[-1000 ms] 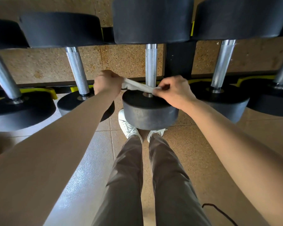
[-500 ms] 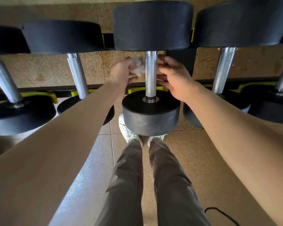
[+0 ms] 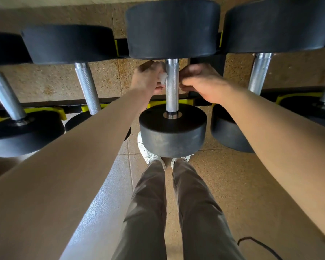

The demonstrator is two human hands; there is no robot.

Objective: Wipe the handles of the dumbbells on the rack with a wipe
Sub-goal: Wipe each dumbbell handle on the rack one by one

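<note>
The rack [image 3: 51,105] held a row of big black dumbbells, and each had a shiny metal bar. The job was in the middle, I think. The person was working on the middle dumbbell [image 3: 173,132], on its handle [image 3: 172,85]. The hands were up at the far end of that handle, close under the big far weight. The lower part of the handle, down to the near weight, was bare, so it may need a rub too. The handle on the left [image 3: 87,87] and the handle on the right [image 3: 260,72] had no hand on them. All the bars shone the same, so I could not tell which were clean.

The left hand [image 3: 148,77] was just left of the handle, with its fingers curled tight on the wipe [image 3: 162,77]. The right hand [image 3: 201,81] was just right of the handle, fingers curled too. It looked to pinch the other end, but very little white showed there. The wipe was between the two hands, touching the handle. It likely went round the back, where it was hidden.
</note>
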